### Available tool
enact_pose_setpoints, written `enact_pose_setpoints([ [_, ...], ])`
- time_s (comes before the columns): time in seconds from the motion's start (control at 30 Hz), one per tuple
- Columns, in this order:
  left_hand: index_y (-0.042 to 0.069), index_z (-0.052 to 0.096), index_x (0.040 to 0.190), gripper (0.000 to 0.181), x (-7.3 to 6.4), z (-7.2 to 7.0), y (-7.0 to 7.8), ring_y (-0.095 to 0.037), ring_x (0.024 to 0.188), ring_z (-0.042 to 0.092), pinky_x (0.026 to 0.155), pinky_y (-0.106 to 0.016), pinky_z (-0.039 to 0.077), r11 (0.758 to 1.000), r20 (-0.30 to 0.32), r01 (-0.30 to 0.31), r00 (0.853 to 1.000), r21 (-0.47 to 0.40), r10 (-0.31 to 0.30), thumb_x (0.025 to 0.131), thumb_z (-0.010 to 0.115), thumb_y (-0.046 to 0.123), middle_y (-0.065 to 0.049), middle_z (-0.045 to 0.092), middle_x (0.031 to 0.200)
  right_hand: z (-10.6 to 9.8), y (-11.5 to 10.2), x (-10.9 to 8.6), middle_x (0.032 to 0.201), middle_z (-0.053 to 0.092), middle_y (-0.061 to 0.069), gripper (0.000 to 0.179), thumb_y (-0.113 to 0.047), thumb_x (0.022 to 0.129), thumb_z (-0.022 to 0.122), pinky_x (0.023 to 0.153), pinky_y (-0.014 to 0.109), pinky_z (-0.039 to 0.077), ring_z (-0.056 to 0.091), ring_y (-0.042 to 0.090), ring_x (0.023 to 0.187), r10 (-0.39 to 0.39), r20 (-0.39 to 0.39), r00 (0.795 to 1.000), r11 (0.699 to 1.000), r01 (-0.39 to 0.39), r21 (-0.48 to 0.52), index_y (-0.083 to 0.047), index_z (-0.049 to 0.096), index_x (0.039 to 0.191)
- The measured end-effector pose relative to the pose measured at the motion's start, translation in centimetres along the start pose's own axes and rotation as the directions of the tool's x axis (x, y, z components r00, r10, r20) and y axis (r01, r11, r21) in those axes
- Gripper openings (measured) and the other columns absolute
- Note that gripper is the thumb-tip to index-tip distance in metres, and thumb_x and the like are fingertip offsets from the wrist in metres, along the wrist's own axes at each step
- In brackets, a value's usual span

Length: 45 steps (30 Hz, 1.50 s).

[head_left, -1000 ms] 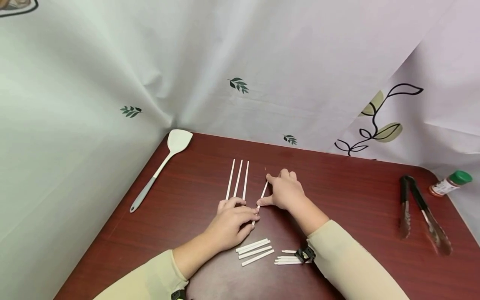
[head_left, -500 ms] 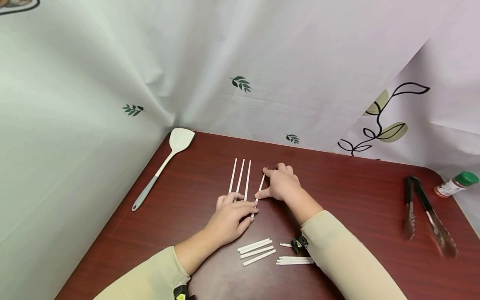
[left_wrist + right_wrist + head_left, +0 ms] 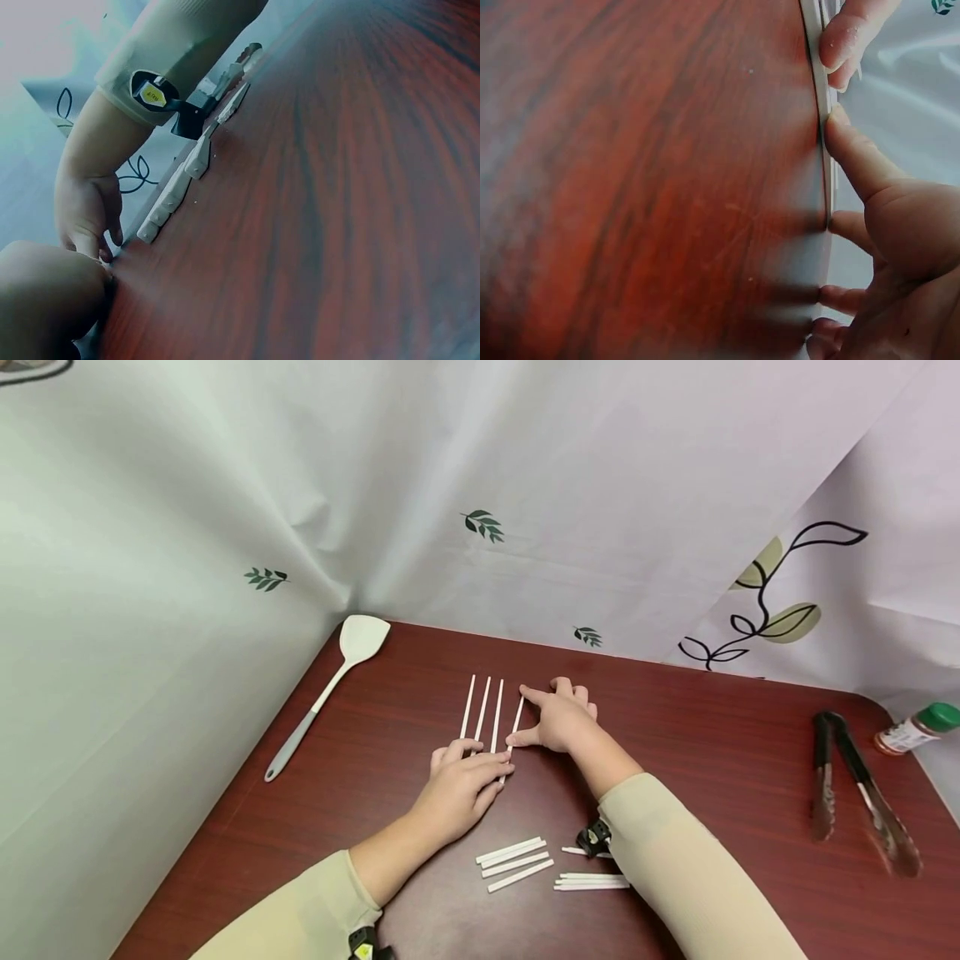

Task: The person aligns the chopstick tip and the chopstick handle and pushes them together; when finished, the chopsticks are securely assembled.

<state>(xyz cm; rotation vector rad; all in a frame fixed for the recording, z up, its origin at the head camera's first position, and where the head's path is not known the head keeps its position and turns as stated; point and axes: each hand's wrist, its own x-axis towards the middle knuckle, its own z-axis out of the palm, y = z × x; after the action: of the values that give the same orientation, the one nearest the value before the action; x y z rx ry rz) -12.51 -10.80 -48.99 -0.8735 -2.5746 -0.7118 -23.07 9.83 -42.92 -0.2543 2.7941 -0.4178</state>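
A thin white stick point(image 3: 517, 717) lies on the table, slightly slanted. My right hand point(image 3: 562, 722) touches it with the index fingertip at the far end and the thumb lower down, both stretched out. My left hand point(image 3: 450, 795) rests palm down, its index finger and thumb touching the near part. Left of it, a second white stick point(image 3: 497, 717) and two more lie roughly parallel, their near ends covered by my left fingers. The right wrist view shows the stick's edge point(image 3: 819, 90) against the right thumb, with left fingertips point(image 3: 845, 41) farther up.
Several short white sticks point(image 3: 521, 876) lie in front of my left hand. More white sticks point(image 3: 588, 887) lie partly under my right sleeve. A spatula point(image 3: 315, 704) is at the left, tongs point(image 3: 846, 760) and a green-capped bottle point(image 3: 903, 737) at the right. A curtain point(image 3: 420, 560) borders the table.
Both hands have shifted the touched stick away from me and leftward, nearer to the three parallel sticks. Those three sticks stay in place.
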Motion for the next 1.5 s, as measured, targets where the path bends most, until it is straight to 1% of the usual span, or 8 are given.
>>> enact_pose_setpoints([
  [0.2,0.019,0.082,0.122,0.026,-0.1,0.1,-0.1,-0.034,0.126,0.057,0.094,-0.059,0.039,0.999,-0.021,0.021,1.000,-0.039,-0.022,0.098,0.077,0.013,0.004,0.073,0.136,0.3,0.3,0.2,0.166,0.028,0.018,0.099,-0.067,0.079,0.086,0.097,0.057,0.036,0.034,0.046,0.135,-0.004,-0.020,1.000,0.999,0.004,0.033,-0.040,0.043,0.164],
  [0.33,0.019,0.081,0.124,0.027,0.0,0.2,-0.1,-0.034,0.128,0.057,0.096,-0.059,0.038,0.998,-0.015,0.033,0.999,-0.044,-0.034,0.099,0.076,0.013,0.004,0.072,0.137,0.6,0.6,0.4,0.165,0.030,0.017,0.100,-0.067,0.079,0.086,0.096,0.056,0.035,0.035,0.044,0.133,-0.005,-0.037,0.999,1.000,0.006,0.029,-0.040,0.043,0.164],
  [0.6,0.018,0.081,0.126,0.028,0.0,0.1,0.0,-0.035,0.128,0.057,0.095,-0.058,0.038,0.998,-0.022,0.043,0.999,-0.055,-0.045,0.099,0.076,0.012,0.004,0.072,0.137,0.8,0.9,0.5,0.164,0.030,0.019,0.100,-0.066,0.078,0.087,0.099,0.059,0.034,0.032,0.046,0.136,-0.020,-0.063,0.998,0.998,0.024,0.058,-0.038,0.044,0.164],
  [0.83,0.019,0.081,0.125,0.027,0.0,0.1,0.1,-0.035,0.127,0.057,0.095,-0.058,0.038,0.996,-0.030,0.051,0.998,-0.075,-0.053,0.100,0.074,0.012,0.004,0.073,0.135,0.8,1.0,0.2,0.165,0.029,0.020,0.100,-0.067,0.078,0.087,0.101,0.060,0.033,0.033,0.046,0.136,-0.023,-0.069,0.997,0.998,0.028,0.060,-0.037,0.045,0.164],
  [1.1,0.018,0.081,0.125,0.027,0.0,0.1,0.1,-0.034,0.127,0.057,0.096,-0.059,0.037,0.995,-0.032,0.059,0.998,-0.076,-0.062,0.100,0.074,0.010,0.003,0.073,0.136,1.3,1.1,0.2,0.164,0.030,0.019,0.101,-0.065,0.079,0.087,0.102,0.061,0.031,0.032,0.046,0.138,-0.030,-0.103,0.994,0.995,0.039,0.088,-0.032,0.044,0.164],
  [1.3,0.016,0.081,0.125,0.027,-0.1,0.1,0.1,-0.035,0.126,0.057,0.096,-0.059,0.038,0.995,-0.039,0.060,0.997,-0.081,-0.063,0.099,0.075,0.009,0.002,0.073,0.135,1.7,1.2,0.3,0.164,0.032,0.017,0.099,-0.066,0.079,0.087,0.104,0.061,0.030,0.030,0.045,0.138,-0.026,-0.121,0.992,0.994,0.039,0.107,-0.031,0.048,0.162],
  [1.5,0.016,0.081,0.126,0.028,0.0,0.1,0.0,-0.034,0.126,0.057,0.097,-0.058,0.037,0.996,-0.033,0.065,0.997,-0.068,-0.067,0.099,0.074,0.009,0.001,0.072,0.136,2.0,1.3,0.3,0.163,0.032,0.016,0.100,-0.070,0.078,0.085,0.104,0.062,0.029,0.030,0.044,0.138,-0.020,-0.153,0.988,0.992,0.038,0.117,-0.029,0.049,0.161],
])
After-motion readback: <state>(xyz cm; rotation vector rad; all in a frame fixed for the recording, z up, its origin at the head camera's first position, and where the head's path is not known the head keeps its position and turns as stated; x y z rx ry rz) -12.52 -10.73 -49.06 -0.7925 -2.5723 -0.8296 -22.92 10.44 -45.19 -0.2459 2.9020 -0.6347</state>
